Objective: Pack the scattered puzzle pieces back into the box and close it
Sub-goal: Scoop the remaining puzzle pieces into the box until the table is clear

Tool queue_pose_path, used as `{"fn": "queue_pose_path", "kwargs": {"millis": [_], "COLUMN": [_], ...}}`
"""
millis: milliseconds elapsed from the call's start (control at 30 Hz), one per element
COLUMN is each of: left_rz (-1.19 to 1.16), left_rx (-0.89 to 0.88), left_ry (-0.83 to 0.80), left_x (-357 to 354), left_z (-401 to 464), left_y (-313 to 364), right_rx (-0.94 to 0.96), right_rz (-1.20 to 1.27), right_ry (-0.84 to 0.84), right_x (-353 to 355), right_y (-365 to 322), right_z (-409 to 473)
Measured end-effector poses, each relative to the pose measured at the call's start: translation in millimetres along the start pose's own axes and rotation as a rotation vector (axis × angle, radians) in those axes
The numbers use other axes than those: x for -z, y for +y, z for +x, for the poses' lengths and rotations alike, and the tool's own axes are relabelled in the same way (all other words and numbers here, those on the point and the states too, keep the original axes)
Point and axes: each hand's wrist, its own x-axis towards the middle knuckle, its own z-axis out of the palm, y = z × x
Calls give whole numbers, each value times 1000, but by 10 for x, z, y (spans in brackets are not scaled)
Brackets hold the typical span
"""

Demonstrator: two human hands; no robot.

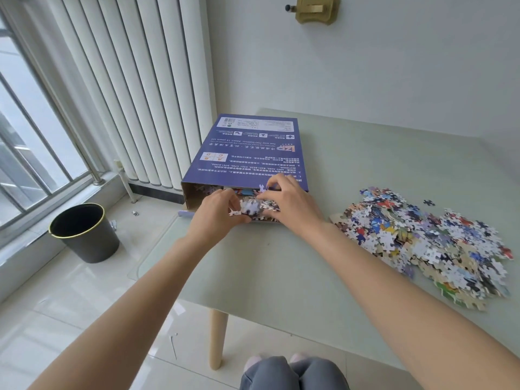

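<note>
A flat purple puzzle box (247,153) lies at the table's left edge, its near end open toward me. A clump of puzzle pieces (253,208) sits at that opening, partly inside. My left hand (218,213) grips the clump from the left with curled fingers. My right hand (289,202) curls over the pieces from the right, fingertips at the box mouth. A large heap of loose pieces (427,240) lies on the table to the right. One dark piece (429,203) lies apart beyond the heap.
The pale green table (281,263) has a glass top overhanging its left corner. A black waste bin (84,233) stands on the tiled floor to the left, below a white radiator (135,88). My knees show at the bottom.
</note>
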Motion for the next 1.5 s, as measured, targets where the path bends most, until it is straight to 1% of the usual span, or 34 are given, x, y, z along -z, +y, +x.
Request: {"fn": "queue_pose_path", "kwargs": {"millis": [133, 200, 300, 367, 433, 533, 600, 700, 767, 833, 900, 1000, 1100, 1200, 1267, 1367, 1433, 1500], "left_rz": [-15, -26, -70, -99, -95, -93, -127, -164, -177, -179, -181, -196, -202, -201, -204, -212, -214, -211], "left_rx": [1, -30, -64, -50, -37, -51, -37, -19, -16, -15, -16, -13, -12, -13, -5, -1, 4, 2], "left_ry": [3, 30, 74, 96, 103, 101, 109, 104, 96, 96, 94, 97, 102, 103, 98, 89, 87, 85], "left_x": [-75, -125, -173, -179, -172, -165, -153, -141, -135, -137, -149, -148, -157, -162, -156, -154, -161, -156], "left_z": [-47, -87, -160, -164, -157, -156, -155, -148, -144, -146, -151, -148, -149, -151, -149, -143, -144, -145], "left_y": [-68, -90, -110, -113, -102, -91, -95, -102, -86, -95, -103, -117, -118, -115, -113, -123, -132, -126], "right_rx": [13, 0, -39, -45, -52, -5, 2, -33, -82, -113, -130, -126, -117, -93, -30, 31, 13, -42], "right_rz": [26, 111, 309, 334, 250, -81, -182, -91, -47, 79, 216, 284, 304, 195, 14, -301, -351, -297], "right_ry": [-29, -45, -39, 4, 59, 210, 229, 145, 36, -38, -75, -69, 17, 96, 147, 134, 13, -86], "right_x": [14, 1, 26, 33, 8, -71, -106, -132, -112, -88, -83, -69, -55, -137, -218, -133, -70, -63], "right_y": [99, 123, 90, 54, 6, -91, -142, -124, -80, -51, -16, 39, 101, 128, 122, 13, -48, -58], "right_z": [-15, -17, -19, -12, 3, 4, -32, -54, -15, 14, -2, -55, -93, -146, -122, -59, -36, -11]}}
